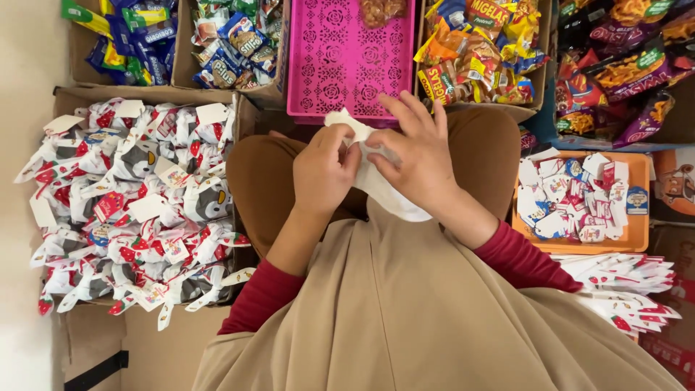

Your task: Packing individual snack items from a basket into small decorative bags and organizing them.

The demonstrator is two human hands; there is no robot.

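Both my hands meet over my lap on a white paper bag (384,190). My left hand (322,172) pinches the bag's upper left corner with its fingers curled. My right hand (420,156) grips the bag from the right, with the fingers spread over its top. The bag's lower end hangs down between my wrists onto my tan garment. I sit with brown-trousered knees apart, and red sleeves cover my forearms.
A cardboard box (72,98) on the left is heaped with white wrapped parcels with red and penguin prints. A pink perforated tray (347,72) lies ahead. An orange tray (641,239) with small packets sits on the right, above a stack of flat printed bags (626,289). Snack boxes line the top.
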